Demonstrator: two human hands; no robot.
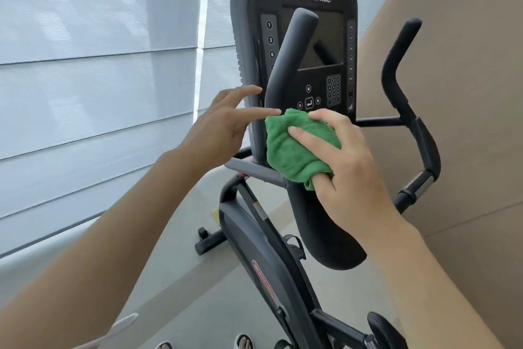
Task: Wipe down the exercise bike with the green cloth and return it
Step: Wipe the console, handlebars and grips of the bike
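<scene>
The right hand [343, 167] gripped the bunched green cloth [297, 147], its fingers curled round the cloth, which was wrapped round the near handlebar [288, 65] of the exercise bike [271, 263], just below the console [294, 37]. The left hand [223, 128], at nine o'clock from the cloth, held nothing; its fingers were straight and spread, and one fingertip touched the cloth's upper edge beside the bar. The console showed a dark screen and the words STAR TRAC. At three o'clock from the console the far handlebar [407, 99] stood before a tan wall [467, 51]. Pale window blinds [99, 65] filled the nine o'clock side.
</scene>
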